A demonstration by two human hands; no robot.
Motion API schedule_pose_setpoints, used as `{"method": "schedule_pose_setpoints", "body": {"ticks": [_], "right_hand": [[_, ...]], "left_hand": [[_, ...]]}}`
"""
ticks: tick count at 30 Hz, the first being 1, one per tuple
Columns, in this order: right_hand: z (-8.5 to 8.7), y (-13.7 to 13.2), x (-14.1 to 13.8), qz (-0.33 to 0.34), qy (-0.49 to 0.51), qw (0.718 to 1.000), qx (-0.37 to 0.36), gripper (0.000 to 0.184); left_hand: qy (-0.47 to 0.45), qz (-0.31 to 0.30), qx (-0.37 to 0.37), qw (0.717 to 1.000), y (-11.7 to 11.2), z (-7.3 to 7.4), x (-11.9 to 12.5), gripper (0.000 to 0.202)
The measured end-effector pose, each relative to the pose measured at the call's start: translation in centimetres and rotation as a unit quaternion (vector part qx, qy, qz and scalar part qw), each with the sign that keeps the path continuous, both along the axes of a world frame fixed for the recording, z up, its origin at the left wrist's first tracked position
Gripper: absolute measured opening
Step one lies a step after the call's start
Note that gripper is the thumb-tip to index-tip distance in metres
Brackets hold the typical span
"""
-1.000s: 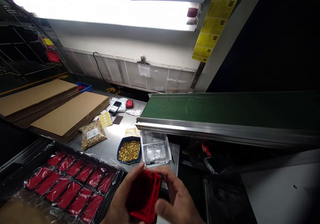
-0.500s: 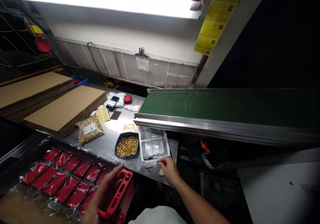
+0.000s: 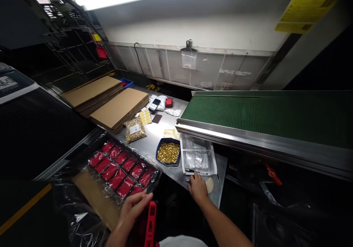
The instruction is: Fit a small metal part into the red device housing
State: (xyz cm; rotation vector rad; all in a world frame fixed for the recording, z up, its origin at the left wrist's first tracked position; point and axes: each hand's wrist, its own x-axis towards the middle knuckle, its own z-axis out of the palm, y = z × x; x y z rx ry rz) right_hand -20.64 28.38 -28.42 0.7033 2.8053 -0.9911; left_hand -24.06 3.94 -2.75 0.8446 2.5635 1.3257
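- left hand (image 3: 132,210) grips a red case (image 3: 151,223) low by the tray of wrapped red cases (image 3: 121,168)
- right hand (image 3: 198,187) rests fingers-down on the desk (image 3: 154,138) by the white tray (image 3: 197,158), whether it's pinching anything I can't tell
- looks early on: nothing fitted to the case yet, gold parts (image 3: 168,152) untouched in the blue dish

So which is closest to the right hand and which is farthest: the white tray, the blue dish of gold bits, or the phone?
From the right hand at the table's near edge:
1. White tray, just beyond the fingertips.
2. Blue dish of gold bits, to the tray's left.
3. Phone, far back by the cardboard stacks.
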Motion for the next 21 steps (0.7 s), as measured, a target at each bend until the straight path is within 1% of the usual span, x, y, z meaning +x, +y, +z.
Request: {"method": "schedule_pose_setpoints", "body": {"ticks": [2,3,5,8,9,11,12,14,15,16,18,19,21], "right_hand": [[1.2,-0.2,0.2,-0.007,0.016,1.0,-0.022,0.017],[2.0,-0.4,0.4,-0.011,0.028,0.999,-0.04,0.014],[4.4,-0.7,0.7,-0.022,0.063,0.994,-0.085,0.01],[9.2,-0.8,1.2,-0.036,0.121,0.982,-0.143,0.025],[11.1,-0.8,1.5,-0.041,0.139,0.977,-0.157,0.029],[15.2,-0.7,2.0,-0.06,0.176,0.961,-0.205,0.032],[17.2,-0.7,2.3,-0.075,0.198,0.946,-0.245,0.032],[21.2,-0.8,3.0,-0.1,0.243,0.902,-0.343,0.04],[23.0,-0.9,3.3,-0.098,0.258,0.88,-0.386,0.042],[24.7,-1.0,3.6,-0.09,0.266,0.864,-0.417,0.042],[27.3,-1.5,4.3,-0.075,0.27,0.848,-0.449,0.039],[28.4,-1.7,4.6,-0.075,0.268,0.848,-0.451,0.04],[29.8,-2.3,5.1,-0.089,0.268,0.852,-0.441,0.043]], "left_hand": [[0.038,-0.01,0.021,0.999,0.0,-0.4,-0.4,0.041],[0.055,-0.024,0.031,0.998,0.0,-0.6,-0.6,0.044],[0.079,-0.049,0.044,0.995,0.1,-0.8,-0.9,0.049],[0.092,-0.055,0.055,0.993,0.4,-0.4,-1.3,0.055],[0.096,-0.054,0.059,0.992,0.5,-0.1,-1.4,0.056],[0.099,-0.065,0.069,0.991,0.8,0.4,-1.5,0.053],[0.102,-0.072,0.075,0.989,1.0,0.6,-1.5,0.052],[0.108,-0.085,0.089,0.986,1.4,0.8,-1.4,0.051],[0.112,-0.088,0.095,0.985,1.7,0.8,-1.3,0.051],[0.116,-0.092,0.099,0.984,1.9,0.7,-1.2,0.052],[0.123,-0.1,0.101,0.982,2.3,0.4,-1.0,0.053],[0.127,-0.104,0.101,0.981,2.5,0.3,-0.9,0.053],[0.135,-0.114,0.1,0.979,2.7,0.2,-0.7,0.052]]}}
